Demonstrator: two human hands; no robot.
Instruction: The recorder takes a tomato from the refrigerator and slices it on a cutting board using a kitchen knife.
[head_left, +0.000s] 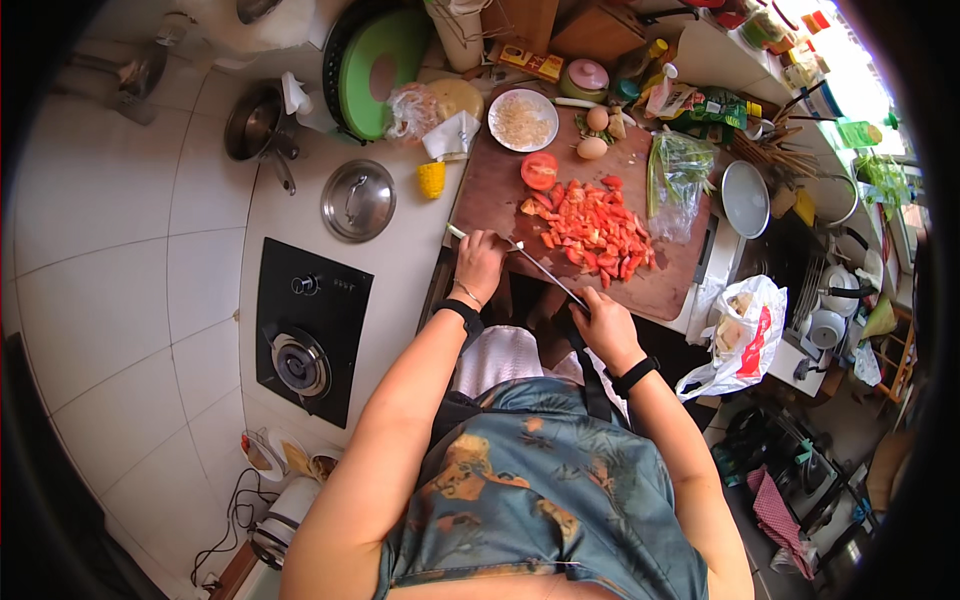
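My left hand (481, 262) grips a scallion stalk (455, 231) at the near left part of the wooden cutting board (495, 196); its white end shows beside the fingers. My right hand (606, 327) is closed on the handle of a kitchen knife (551, 276), whose blade tip lies close to my left fingertips. Chopped tomato (596, 229) is heaped on the board beyond the knife. A tomato half (539, 171) lies cut side up behind the heap. A white plate of minced food (523, 120), two eggs (592, 148) and a plastic bag with green stalks (679, 180) are farther back.
To the left are a piece of corn cob (431, 180), a steel pot lid (358, 201), a saucepan (255, 124) and a black gas hob (300, 367). A white plastic bag (746, 337) hangs at the counter edge on the right, near a grey round dish (745, 199).
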